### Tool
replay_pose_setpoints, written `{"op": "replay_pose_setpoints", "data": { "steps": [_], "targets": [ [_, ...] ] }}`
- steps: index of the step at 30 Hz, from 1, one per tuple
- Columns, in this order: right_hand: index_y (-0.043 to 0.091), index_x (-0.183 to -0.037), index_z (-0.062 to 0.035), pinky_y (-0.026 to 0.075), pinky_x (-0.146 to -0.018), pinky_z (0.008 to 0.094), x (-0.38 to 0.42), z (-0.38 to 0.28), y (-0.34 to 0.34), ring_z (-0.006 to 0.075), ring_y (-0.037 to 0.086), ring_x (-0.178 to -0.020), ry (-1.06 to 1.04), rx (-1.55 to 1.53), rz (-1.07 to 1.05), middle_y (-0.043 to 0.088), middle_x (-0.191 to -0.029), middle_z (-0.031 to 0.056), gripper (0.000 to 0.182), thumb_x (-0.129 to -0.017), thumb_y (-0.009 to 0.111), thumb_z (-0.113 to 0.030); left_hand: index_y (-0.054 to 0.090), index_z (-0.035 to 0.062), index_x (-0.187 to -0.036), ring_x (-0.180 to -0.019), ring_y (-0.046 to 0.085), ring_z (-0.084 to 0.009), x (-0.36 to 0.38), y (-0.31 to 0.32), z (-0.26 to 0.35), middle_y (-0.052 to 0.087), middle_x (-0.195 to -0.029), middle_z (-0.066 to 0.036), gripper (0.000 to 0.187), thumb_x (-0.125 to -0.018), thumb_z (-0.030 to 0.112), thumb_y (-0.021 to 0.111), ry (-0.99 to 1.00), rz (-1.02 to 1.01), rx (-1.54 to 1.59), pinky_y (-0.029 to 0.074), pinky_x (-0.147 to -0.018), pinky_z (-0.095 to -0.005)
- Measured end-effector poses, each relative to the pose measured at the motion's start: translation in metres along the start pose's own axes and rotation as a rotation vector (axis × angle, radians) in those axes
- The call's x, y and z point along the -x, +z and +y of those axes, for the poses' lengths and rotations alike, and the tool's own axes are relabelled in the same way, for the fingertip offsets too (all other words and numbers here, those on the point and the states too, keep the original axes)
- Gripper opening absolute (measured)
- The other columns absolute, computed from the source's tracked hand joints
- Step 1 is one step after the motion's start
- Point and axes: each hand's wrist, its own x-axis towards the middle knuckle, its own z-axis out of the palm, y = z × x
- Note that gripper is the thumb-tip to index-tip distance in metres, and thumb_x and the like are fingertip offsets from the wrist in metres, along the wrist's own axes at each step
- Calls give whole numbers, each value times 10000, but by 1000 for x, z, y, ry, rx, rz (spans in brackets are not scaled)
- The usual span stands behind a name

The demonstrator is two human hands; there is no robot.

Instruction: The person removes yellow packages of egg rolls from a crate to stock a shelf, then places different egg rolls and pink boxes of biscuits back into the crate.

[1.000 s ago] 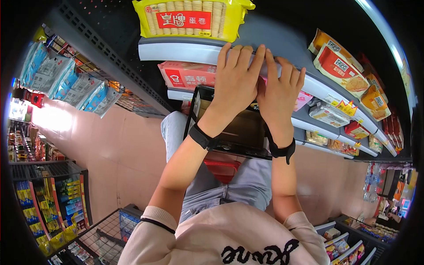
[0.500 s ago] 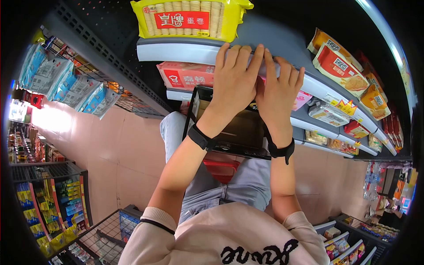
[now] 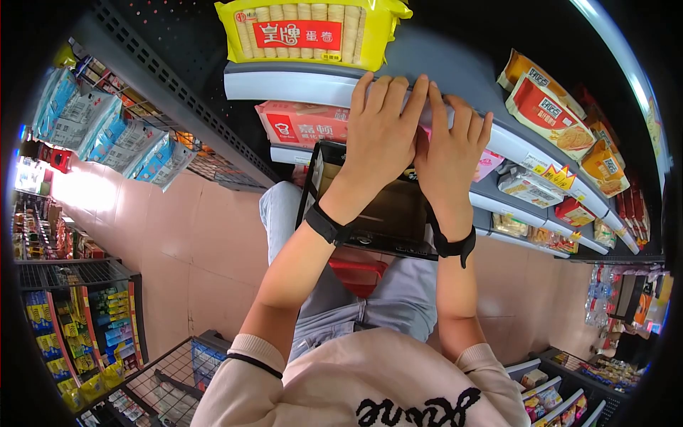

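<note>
My left hand [image 3: 383, 135] lies flat with its fingers stretched over the front edge of a grey shelf [image 3: 441, 57]. Beside it, my right hand [image 3: 454, 156] rests on the same edge, fingers extended and thumbs close together. Neither hand holds anything that I can see. Below my wrists an open black-rimmed box [image 3: 395, 213] with a brown inside sits over my lap, partly covered by my hands. Up on the shelf, left of my fingertips, lies a yellow pack of egg rolls [image 3: 306, 34]. A pink box [image 3: 299, 122] shows on the shelf below, its right part behind my left hand.
Biscuit packs [image 3: 551, 114] stand on the shelf at right, above lower tiers with white packs [image 3: 530, 186]. Something red [image 3: 358, 276] is between my legs. Blue-and-white bags [image 3: 99, 132] hang at left. Wire racks [image 3: 153, 377] stand behind me on the tiled floor [image 3: 178, 249].
The view has shifted very slightly, so the shelf and packs sit a little lower and to the right. Both hands stay on the shelf edge.
</note>
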Motion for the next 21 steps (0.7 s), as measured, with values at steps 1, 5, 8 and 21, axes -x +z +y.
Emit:
{"op": "replay_pose_setpoints", "data": {
  "steps": [1,5,8,21],
  "targets": [
    [492,-1267,-112,194,-1046,558,0,0,0,262,458,-1076,1,6,-1,485,-1117,77,601,-689,658,-136,527,68,-1235,-1059,462,-267,0,0,0,518,-1074,-109,586,-659,83,638,3,2,-1,289,-1020,-450],
    [440,-1327,-116,226,-1045,531,-1,-3,-4,288,451,-1079,31,-16,-16,490,-1153,83,652,-714,661,-100,548,10,-1177,-1017,477,-264,-1,-2,1,525,-1024,-116,486,-699,92,584,15,18,-18,314,-1003,-444],
    [422,-1336,-102,229,-1042,533,0,-3,-4,290,453,-1078,22,-6,-26,494,-1158,87,666,-716,664,-107,539,2,-1186,-1016,475,-265,-1,-2,2,523,-1025,-117,498,-698,93,583,16,28,-20,313,-1004,-443],
    [463,-1297,-81,201,-1036,576,0,0,3,259,465,-1065,7,14,17,492,-1101,76,613,-705,621,-118,476,32,-1270,-1087,427,-277,-2,1,-1,492,-1090,-112,604,-689,123,618,18,-31,-38,267,-1030,-449]
  ]
}}
